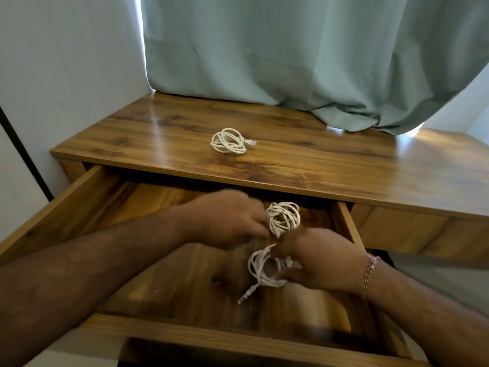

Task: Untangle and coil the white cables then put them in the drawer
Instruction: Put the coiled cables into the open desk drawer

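right hand (321, 263): mine, over the open drawer (87, 205), fingers curled through a coil (262, 271); the loops hang off my fingers, the plug end (247, 294) dangles toward 7 o'clock.
right grip: closed on that coil; my fingertips are hidden under the loops, so I can't tell how tight.
left hand (230, 218): blurred, fingers bunched and pointing to 3 o'clock, touching or pinching the second coil (284, 217). I can't tell if I'm holding it or just letting go.
second coil: in the drawer, at 12 o'clock from my right hand, close to the right wall, rough ball shape, no clear long axis.
key relation: right-hand coil sits at 6 o'clock from the second coil, just beside it, over bare drawer floor; the drop is straight down, no reach needed. Right hand is the nearer one.
third coil (229, 141): on the desk top (344, 165), at 12 o'clock from both hands, well apart, plug pointing to 3 o'clock. Left hand looks nearer to it.
step, my guess: stowing coils; one in or nearly in, one in hand, one left on the desk.
risk: loops could snag on my fingers on release.
surface: glossy wood, flat, drawer floor mostly bare to the left.
room: curtain (304, 49) behind the desk, pale wall (66, 62) at 10 o'clock.
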A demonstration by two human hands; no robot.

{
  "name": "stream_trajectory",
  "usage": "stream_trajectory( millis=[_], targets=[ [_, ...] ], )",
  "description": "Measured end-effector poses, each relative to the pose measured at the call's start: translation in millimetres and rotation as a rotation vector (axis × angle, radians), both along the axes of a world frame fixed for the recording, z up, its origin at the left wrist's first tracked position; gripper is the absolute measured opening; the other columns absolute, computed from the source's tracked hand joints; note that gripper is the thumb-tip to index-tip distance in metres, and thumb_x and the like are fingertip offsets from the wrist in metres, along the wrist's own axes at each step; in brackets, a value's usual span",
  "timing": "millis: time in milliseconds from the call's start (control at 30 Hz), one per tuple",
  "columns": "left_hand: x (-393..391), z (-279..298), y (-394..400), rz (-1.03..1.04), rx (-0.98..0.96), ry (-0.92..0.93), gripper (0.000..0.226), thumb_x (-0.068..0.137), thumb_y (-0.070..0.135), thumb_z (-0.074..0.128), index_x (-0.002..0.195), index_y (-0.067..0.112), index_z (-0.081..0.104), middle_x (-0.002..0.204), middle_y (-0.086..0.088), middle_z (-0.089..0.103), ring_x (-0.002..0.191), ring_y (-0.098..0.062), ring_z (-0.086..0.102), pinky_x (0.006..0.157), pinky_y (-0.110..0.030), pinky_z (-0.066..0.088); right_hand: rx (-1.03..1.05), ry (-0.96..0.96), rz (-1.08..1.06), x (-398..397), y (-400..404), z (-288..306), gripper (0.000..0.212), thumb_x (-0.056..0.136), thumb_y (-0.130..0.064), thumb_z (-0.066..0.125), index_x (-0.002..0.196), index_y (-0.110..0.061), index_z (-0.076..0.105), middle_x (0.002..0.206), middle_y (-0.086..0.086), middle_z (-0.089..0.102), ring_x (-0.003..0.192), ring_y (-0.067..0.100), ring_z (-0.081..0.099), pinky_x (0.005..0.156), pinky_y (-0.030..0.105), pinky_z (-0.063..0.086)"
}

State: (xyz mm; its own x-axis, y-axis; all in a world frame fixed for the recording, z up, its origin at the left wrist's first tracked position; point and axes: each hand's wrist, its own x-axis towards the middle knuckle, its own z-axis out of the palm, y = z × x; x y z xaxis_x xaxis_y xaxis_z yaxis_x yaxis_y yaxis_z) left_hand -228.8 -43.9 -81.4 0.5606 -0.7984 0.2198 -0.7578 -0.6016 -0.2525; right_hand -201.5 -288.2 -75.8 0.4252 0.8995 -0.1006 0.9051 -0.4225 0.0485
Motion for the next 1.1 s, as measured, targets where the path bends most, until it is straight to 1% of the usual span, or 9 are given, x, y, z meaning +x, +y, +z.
stream_trajectory(
  millis=[100,200,367,467,633,767,900,1033,1100],
  targets=[
    [18,28,26,0.175,-0.169,-0.183,0.035,0.088,0.021,0.054,0.115,0.023,0.075,0.114,0.002,0.072,0.103,-0.021,0.064,0.079,-0.035,0.052,0.209,0.029,-0.089,24,8,23,0.03,0.093,-0.051,0.065,0.119,-0.036,0.068,0.11,-0.018,0.067,0.096,0.001,0.063,0.083,0.027,0.056],
    [45,39,56,0.436,-0.241,-0.248,0.046,0.083,0.023,0.048,0.124,0.026,0.069,0.124,0.002,0.065,0.111,-0.024,0.059,0.086,-0.037,0.049,0.409,0.071,-0.147,48,32,35,0.023,0.092,-0.044,0.071,0.113,-0.035,0.071,0.1,-0.018,0.07,0.089,0.0,0.064,0.08,0.028,0.057],
    [79,36,89,0.84,-0.147,-0.162,0.068,0.081,0.027,0.055,0.148,0.03,0.044,0.151,-0.007,0.047,0.136,-0.031,0.045,0.102,-0.05,0.043,0.597,0.072,-0.201,79,94,41,0.019,0.095,-0.044,0.064,0.106,-0.029,0.071,0.096,-0.012,0.07,0.088,0.006,0.064,0.081,0.036,0.057],
    [93,30,93,0.966,-0.177,-0.013,0.057,0.095,0.034,0.053,0.15,0.035,0.041,0.16,-0.009,0.038,0.144,-0.034,0.038,0.11,-0.052,0.038,0.592,-0.002,-0.242,96,121,34,0.029,0.092,-0.043,0.065,0.113,-0.023,0.068,0.109,-0.003,0.069,0.1,0.018,0.065,0.087,0.039,0.056],
    [88,30,102,0.848,-0.344,0.081,0.034,0.096,0.041,0.063,0.127,0.026,0.065,0.132,-0.008,0.059,0.124,-0.031,0.057,0.099,-0.045,0.051,0.544,-0.118,-0.252,105,136,26,0.055,0.092,-0.041,0.067,0.142,-0.022,0.054,0.146,0.004,0.048,0.132,0.028,0.047,0.11,0.045,0.044],
    [54,31,112,0.705,-0.266,-0.023,0.029,0.093,0.034,0.063,0.12,0.022,0.067,0.119,-0.005,0.062,0.106,-0.028,0.062,0.081,-0.044,0.055,0.43,-0.357,-0.106,97,133,24,0.066,0.086,-0.047,0.07,0.147,-0.032,0.048,0.159,0.003,0.037,0.139,0.03,0.038,0.109,0.051,0.04],
    [13,22,109,0.671,-0.262,-0.098,0.033,0.096,0.032,0.055,0.125,0.019,0.063,0.123,-0.007,0.059,0.095,-0.026,0.062,0.072,-0.037,0.052,0.382,-0.363,-0.006,83,137,18,0.049,0.084,-0.043,0.073,0.131,-0.03,0.065,0.151,0.004,0.048,0.136,0.031,0.043,0.104,0.05,0.04],
    [-23,15,104,0.63,-0.258,-0.052,0.03,0.096,0.025,0.057,0.122,0.013,0.066,0.123,-0.01,0.06,0.093,-0.027,0.062,0.072,-0.04,0.054,0.461,-0.431,0.172,65,137,3,0.022,0.085,-0.031,0.068,0.105,-0.025,0.075,0.12,0.003,0.064,0.111,0.03,0.057,0.086,0.044,0.044],
    [-37,14,105,0.597,-0.241,0.004,0.03,0.097,0.026,0.057,0.123,0.015,0.066,0.126,-0.007,0.059,0.097,-0.023,0.062,0.075,-0.039,0.055,0.476,-0.44,0.262,56,133,-4,0.019,0.088,-0.031,0.063,0.1,-0.023,0.076,0.108,0.001,0.065,0.101,0.028,0.058,0.081,0.04,0.042]
  ],
)
